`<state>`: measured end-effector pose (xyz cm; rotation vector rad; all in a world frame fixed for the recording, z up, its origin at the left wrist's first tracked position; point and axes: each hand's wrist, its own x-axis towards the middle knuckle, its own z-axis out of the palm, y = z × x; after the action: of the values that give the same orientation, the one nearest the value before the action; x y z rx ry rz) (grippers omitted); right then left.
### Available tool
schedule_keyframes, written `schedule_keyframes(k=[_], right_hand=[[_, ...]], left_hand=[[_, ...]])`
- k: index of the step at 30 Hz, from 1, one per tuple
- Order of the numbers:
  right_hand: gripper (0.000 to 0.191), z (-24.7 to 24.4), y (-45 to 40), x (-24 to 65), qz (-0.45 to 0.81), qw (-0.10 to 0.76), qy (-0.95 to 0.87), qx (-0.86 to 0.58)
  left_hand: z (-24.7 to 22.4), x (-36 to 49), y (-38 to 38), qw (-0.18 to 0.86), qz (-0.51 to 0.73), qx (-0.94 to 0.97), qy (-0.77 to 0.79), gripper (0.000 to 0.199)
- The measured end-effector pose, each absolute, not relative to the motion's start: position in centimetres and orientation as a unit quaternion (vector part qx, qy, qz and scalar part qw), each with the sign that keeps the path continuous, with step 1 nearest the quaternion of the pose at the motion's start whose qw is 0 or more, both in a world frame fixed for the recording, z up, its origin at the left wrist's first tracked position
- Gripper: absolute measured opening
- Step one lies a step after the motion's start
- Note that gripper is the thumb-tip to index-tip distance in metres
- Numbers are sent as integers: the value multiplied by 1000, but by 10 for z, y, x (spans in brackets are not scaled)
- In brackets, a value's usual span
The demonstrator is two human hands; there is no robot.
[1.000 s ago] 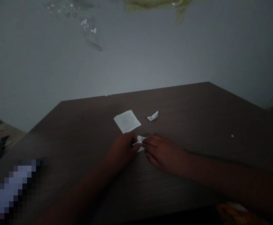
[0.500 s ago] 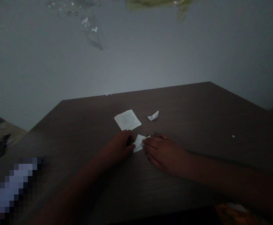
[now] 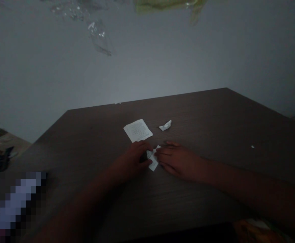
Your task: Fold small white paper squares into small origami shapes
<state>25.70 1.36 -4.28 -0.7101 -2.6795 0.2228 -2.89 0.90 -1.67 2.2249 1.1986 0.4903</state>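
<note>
A small folded piece of printed paper (image 3: 153, 163) lies on the dark wooden table between my hands. My left hand (image 3: 133, 160) grips its left side, thumb at the near edge and fingertips at the far edge, with a gap between them. From the right, my right hand (image 3: 179, 162) lies flat with its fingers stretched out, the fingertips on the paper's right part and hiding some of it. Just beyond my left hand sits a stack of square printed papers (image 3: 138, 130). Right of the stack stands a small folded paper boat (image 3: 165, 125).
The dark wooden table (image 3: 200, 118) meets a pale wall at its far edge. A blurred-out, pixelated object (image 3: 15, 202) lies at the lower left. A tiny white scrap (image 3: 252, 146) is on the right. Clear plastic (image 3: 99, 37) hangs on the wall.
The folded paper has turned and shifted slightly right, one corner now pointing towards me. My left hand has moved a little right with it; the right hand has stayed nearly in place.
</note>
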Motion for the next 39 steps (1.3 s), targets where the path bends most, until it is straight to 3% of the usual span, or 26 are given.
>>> schedule_keyframes(k=[8,20,39], right_hand=[[10,-43,18,252,146,224,-912,-310],[23,-48,22,245,171,276,-858,-399],[22,-52,49,245,115,275,-830,-471]], left_hand=[[-28,-17,3,255,197,828,459,39],[-32,-15,2,260,192,821,471,48],[-39,-12,1,214,194,832,473,40]])
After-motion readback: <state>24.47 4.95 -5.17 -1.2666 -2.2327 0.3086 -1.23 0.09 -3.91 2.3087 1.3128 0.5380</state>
